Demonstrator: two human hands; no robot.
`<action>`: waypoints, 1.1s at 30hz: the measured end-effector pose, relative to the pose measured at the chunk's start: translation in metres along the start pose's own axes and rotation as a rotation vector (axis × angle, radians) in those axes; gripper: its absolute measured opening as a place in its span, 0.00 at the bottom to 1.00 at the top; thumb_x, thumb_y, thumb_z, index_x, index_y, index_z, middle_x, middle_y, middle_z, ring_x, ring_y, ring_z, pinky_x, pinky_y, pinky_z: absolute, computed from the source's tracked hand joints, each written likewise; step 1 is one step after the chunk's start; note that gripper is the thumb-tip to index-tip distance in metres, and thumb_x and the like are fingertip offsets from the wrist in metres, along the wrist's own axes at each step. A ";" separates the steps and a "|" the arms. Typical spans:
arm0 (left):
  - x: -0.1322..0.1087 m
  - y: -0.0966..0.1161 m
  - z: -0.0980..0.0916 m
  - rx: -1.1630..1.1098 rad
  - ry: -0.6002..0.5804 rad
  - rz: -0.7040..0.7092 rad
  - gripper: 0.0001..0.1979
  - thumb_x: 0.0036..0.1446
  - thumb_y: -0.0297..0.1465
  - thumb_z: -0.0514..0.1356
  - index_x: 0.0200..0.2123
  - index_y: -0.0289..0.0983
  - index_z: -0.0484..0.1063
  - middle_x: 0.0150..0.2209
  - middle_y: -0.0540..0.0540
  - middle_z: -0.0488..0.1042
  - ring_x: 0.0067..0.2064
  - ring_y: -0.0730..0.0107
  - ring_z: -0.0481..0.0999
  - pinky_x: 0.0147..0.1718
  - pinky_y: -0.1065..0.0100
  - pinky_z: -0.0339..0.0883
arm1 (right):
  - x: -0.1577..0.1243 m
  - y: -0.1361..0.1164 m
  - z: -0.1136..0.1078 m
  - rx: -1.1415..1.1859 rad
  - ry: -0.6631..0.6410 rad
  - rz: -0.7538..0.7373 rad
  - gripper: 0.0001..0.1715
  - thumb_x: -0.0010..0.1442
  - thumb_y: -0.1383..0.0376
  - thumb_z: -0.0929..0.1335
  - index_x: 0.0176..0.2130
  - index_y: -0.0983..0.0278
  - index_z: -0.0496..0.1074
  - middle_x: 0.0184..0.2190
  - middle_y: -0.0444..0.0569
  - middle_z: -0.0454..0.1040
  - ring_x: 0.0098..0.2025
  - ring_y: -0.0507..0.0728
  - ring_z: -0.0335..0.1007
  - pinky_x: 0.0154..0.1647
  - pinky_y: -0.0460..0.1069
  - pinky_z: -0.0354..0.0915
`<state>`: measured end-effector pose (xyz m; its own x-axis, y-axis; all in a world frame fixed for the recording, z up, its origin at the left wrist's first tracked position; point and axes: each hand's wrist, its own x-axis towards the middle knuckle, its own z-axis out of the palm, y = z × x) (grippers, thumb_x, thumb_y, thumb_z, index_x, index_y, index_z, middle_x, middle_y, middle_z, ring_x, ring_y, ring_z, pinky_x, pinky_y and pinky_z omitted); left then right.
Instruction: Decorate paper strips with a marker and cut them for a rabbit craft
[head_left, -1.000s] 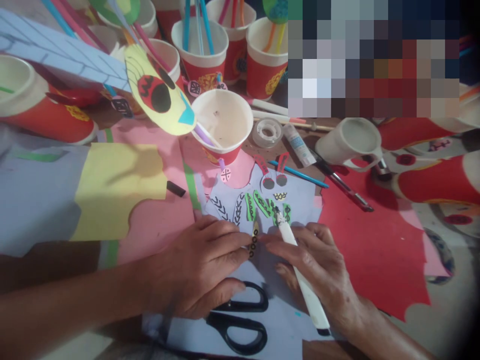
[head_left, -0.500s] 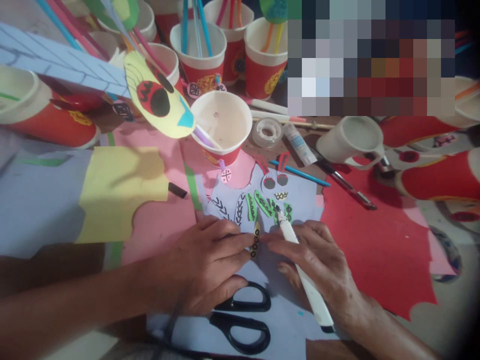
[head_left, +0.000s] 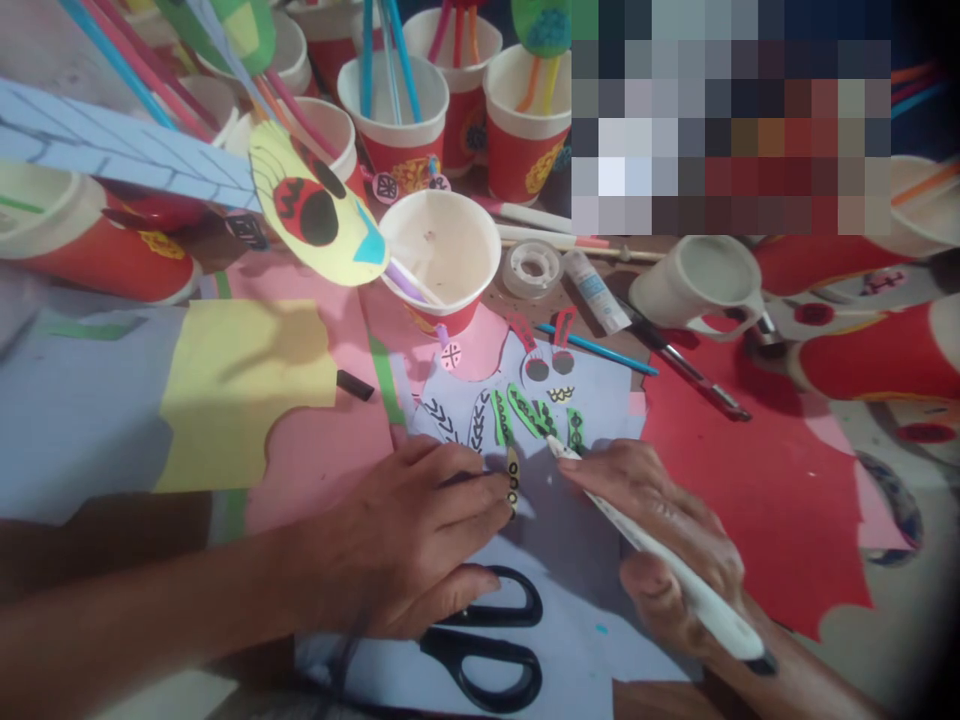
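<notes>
My left hand [head_left: 435, 525] lies flat, fingers stretched out. Its fingertips rest on a small yellow paper strip [head_left: 513, 478] drawn with black circles. My right hand [head_left: 675, 520] holds a slim white marker pen [head_left: 675, 570], its tip pointing up-left near the patterned green paper strips [head_left: 525, 408]. Both strips and hands are over a light blue paper sheet [head_left: 577, 610]. Cut-out red paper pieces with dark round eyes [head_left: 537, 368] lie further up the sheet. Black-handled scissors [head_left: 536, 660] sit just below my left hand, partly covered by it.
A paper cup [head_left: 480, 270] with a yellow bird-like cut-out [head_left: 300, 215] stands ahead. Tape [head_left: 532, 268], a glue tube [head_left: 596, 290], a black pen [head_left: 697, 372] and a white mug [head_left: 697, 285] lie beyond. Red paper [head_left: 750, 500] is at right, yellow paper [head_left: 240, 390] at left.
My right hand has moved right and away from the yellow strip, and the marker now lies more slanted in it. My left hand has stayed nearly in place.
</notes>
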<state>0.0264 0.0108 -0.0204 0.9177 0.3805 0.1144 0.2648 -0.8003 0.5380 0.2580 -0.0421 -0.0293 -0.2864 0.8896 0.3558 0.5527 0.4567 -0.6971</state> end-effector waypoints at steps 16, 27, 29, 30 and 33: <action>0.001 -0.004 0.000 -0.047 -0.064 0.003 0.23 0.64 0.40 0.46 0.51 0.30 0.67 0.52 0.40 0.71 0.46 0.55 0.63 0.43 0.56 0.56 | -0.005 0.000 0.006 -0.084 0.072 0.189 0.05 0.55 0.66 0.67 0.35 0.57 0.69 0.25 0.43 0.76 0.26 0.56 0.74 0.31 0.51 0.70; 0.001 -0.004 0.003 -0.053 -0.046 0.006 0.25 0.64 0.43 0.44 0.49 0.31 0.69 0.51 0.40 0.72 0.47 0.54 0.64 0.44 0.56 0.55 | -0.005 0.002 0.008 -0.062 0.051 0.207 0.03 0.56 0.64 0.68 0.34 0.55 0.72 0.24 0.43 0.77 0.25 0.56 0.75 0.25 0.49 0.70; 0.000 -0.003 0.004 -0.056 -0.048 0.005 0.25 0.64 0.44 0.44 0.48 0.31 0.69 0.51 0.40 0.71 0.47 0.54 0.64 0.44 0.56 0.55 | -0.005 0.002 0.008 -0.072 0.043 0.210 0.03 0.55 0.65 0.68 0.34 0.56 0.71 0.24 0.43 0.77 0.26 0.55 0.75 0.28 0.49 0.71; 0.000 -0.003 0.004 -0.058 -0.048 0.003 0.25 0.64 0.44 0.44 0.48 0.31 0.69 0.51 0.40 0.71 0.47 0.53 0.63 0.45 0.55 0.54 | -0.005 0.002 0.008 -0.074 0.038 0.205 0.04 0.55 0.65 0.68 0.34 0.56 0.71 0.25 0.43 0.77 0.26 0.55 0.75 0.30 0.50 0.71; 0.000 -0.002 0.005 -0.058 -0.055 -0.010 0.25 0.65 0.43 0.43 0.48 0.31 0.69 0.50 0.40 0.71 0.48 0.53 0.63 0.45 0.55 0.54 | -0.005 0.001 0.007 -0.084 0.025 0.212 0.05 0.54 0.66 0.68 0.35 0.57 0.70 0.26 0.43 0.77 0.28 0.55 0.75 0.33 0.49 0.72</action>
<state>0.0273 0.0106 -0.0258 0.9305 0.3608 0.0639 0.2575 -0.7680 0.5864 0.2543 -0.0462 -0.0363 -0.1382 0.9650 0.2231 0.6617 0.2576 -0.7041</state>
